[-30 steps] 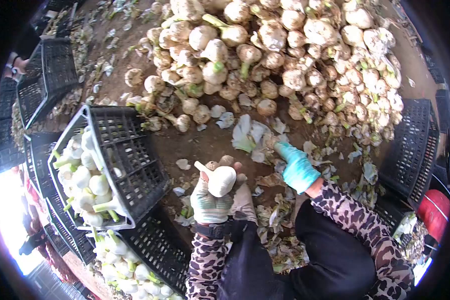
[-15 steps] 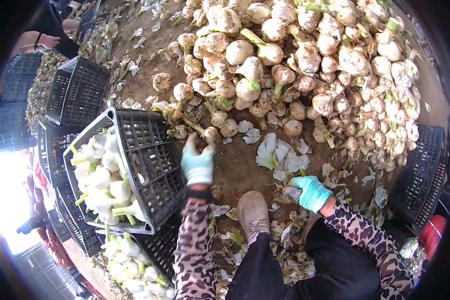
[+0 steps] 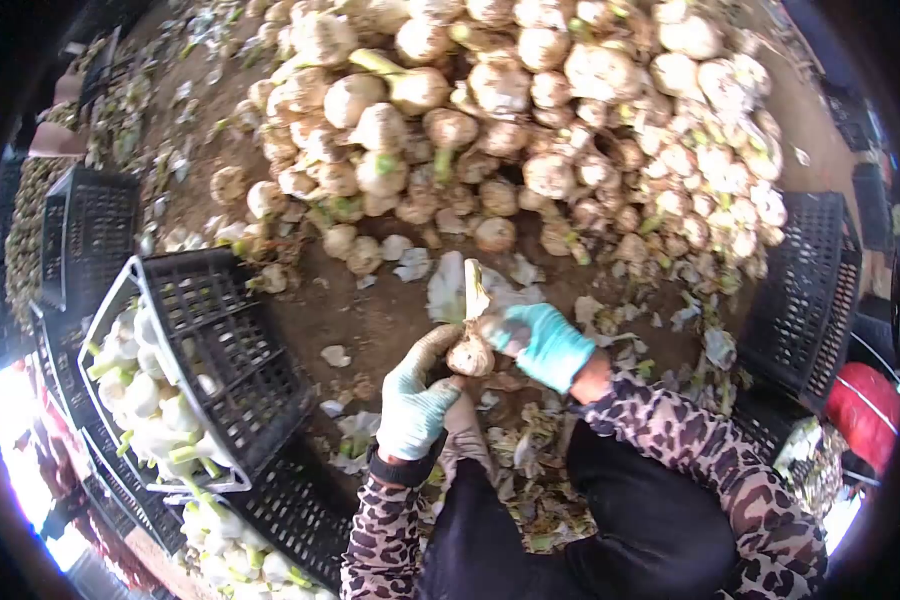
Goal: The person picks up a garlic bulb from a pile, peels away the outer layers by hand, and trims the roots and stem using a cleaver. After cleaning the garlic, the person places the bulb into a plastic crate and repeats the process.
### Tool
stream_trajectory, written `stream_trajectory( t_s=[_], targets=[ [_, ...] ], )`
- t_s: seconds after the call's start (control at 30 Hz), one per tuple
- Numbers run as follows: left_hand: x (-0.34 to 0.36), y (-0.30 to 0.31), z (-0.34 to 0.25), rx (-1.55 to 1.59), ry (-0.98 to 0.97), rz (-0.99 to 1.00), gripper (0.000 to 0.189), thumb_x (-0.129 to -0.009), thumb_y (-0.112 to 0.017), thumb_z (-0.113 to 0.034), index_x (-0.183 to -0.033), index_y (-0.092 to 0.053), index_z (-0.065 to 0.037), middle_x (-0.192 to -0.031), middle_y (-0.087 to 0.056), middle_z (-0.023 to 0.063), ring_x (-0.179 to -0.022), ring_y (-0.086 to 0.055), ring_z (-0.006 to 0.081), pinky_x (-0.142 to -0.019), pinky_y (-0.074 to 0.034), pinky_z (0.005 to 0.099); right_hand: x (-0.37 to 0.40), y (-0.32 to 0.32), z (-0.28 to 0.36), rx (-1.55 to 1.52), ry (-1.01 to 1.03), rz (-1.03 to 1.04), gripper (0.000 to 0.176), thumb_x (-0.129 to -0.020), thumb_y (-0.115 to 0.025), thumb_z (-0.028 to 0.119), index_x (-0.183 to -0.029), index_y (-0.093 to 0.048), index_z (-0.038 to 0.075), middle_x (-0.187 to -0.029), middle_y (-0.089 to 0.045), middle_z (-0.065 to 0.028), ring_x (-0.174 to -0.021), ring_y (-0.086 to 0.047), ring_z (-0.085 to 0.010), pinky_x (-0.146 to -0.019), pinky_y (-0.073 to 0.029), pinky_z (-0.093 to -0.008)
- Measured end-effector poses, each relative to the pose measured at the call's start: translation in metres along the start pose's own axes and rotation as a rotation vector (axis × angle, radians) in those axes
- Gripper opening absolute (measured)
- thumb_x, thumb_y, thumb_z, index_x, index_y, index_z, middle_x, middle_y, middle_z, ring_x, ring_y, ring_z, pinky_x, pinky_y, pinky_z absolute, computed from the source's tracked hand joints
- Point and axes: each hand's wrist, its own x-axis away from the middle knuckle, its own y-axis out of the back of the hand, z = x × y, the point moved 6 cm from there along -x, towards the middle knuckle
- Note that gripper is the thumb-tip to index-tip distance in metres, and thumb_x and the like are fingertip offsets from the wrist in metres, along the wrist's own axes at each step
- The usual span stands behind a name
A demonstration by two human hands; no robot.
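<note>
In the middle of the view a garlic bulb (image 3: 470, 356) with brownish skin stands with its cut pale stem pointing up. My left hand (image 3: 415, 402), in a pale glove with dirty fingertips, is closed around the bulb from the left. From the right, my right hand (image 3: 545, 347), in a turquoise glove, has its fingers drawn in against the bulb just below the stem; the fingertips are slightly blurred. Beyond both hands lies a big heap of unpeeled garlic bulbs (image 3: 500, 90). Loose white skins (image 3: 448, 290) lie on the soil behind the held bulb.
A tilted black crate (image 3: 240, 350) of cleaned white garlic (image 3: 150, 400) stands at the left, above another crate (image 3: 295, 520). More crates (image 3: 95, 235) sit further left. At the right are a black crate (image 3: 800, 290) and a red object (image 3: 863, 415). Skins litter the ground around my feet.
My left hand has left the heap's near edge and come down and right onto the garlic bulb. My right hand has moved left and up to meet it. The view has shifted.
</note>
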Motion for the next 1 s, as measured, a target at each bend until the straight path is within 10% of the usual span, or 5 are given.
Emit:
stream_trajectory(
  t_s=[0.1,0.27,0.63,0.83,1.0],
  targets=[
    [0.005,-0.035,-0.002,-0.32,-0.145,0.043,0.054,-0.067,-0.064,-0.002,-0.117,-0.044,0.005,-0.105,-0.052,0.0077,-0.093,-0.05,0.013,-0.081,-0.042,0.0256,0.008,0.006,-0.012,0.111,-0.082,-0.081,0.026,-0.081,-0.06,0.024,-0.084,-0.06,-0.001,-0.061,-0.056,-0.0049,-0.057,-0.044,-0.0082,-0.054,-0.04,-0.0272],
    [0.011,-0.052,0.006,-0.211,0.134,-0.013,0.048,-0.068,-0.065,-0.005,-0.112,-0.048,0.006,-0.101,-0.055,0.0085,-0.087,-0.052,0.0127,-0.078,-0.043,0.0257,0.03,0.02,-0.006,0.322,0.112,-0.146,0.021,-0.079,-0.058,0.018,-0.078,-0.057,-0.002,-0.059,-0.053,-0.0129,-0.05,-0.046,-0.0199,-0.051,-0.041,-0.0301],
    [0.007,-0.057,0.029,0.658,0.247,0.022,0.059,-0.071,-0.067,-0.021,-0.116,-0.038,0.005,-0.103,-0.052,0.0139,-0.089,-0.055,0.0225,-0.077,-0.046,0.0297,0.035,0.03,-0.009,-0.024,0.123,-0.166,0.019,-0.074,-0.061,0.013,-0.083,-0.058,-0.004,-0.063,-0.056,-0.0152,-0.054,-0.049,-0.0215,-0.055,-0.042,-0.0326],
    [0.002,-0.052,0.012,-0.33,-0.131,-0.087,0.057,-0.068,-0.07,-0.016,-0.116,-0.042,-0.001,-0.104,-0.052,0.0106,-0.092,-0.051,0.0157,-0.08,-0.042,0.0258,0.022,0.025,-0.037,-0.187,-0.076,-0.194,0.013,-0.077,-0.058,0.01,-0.08,-0.058,-0.003,-0.06,-0.054,-0.0042,-0.055,-0.044,-0.0109,-0.052,-0.04,-0.0279],
    [0.002,-0.064,0.046,1.039,0.414,0.028,0.048,-0.085,-0.045,-0.043,-0.11,-0.045,-0.002,-0.094,-0.055,0.0152,-0.069,-0.057,0.0273,-0.049,-0.047,0.0313,0.031,0.031,0.006,-0.043,0.204,-0.358,0.01,-0.074,-0.053,-0.004,-0.082,-0.059,-0.002,-0.068,-0.055,-0.0029,-0.059,-0.047,-0.0089,-0.052,-0.04,-0.0232]
  ],
)
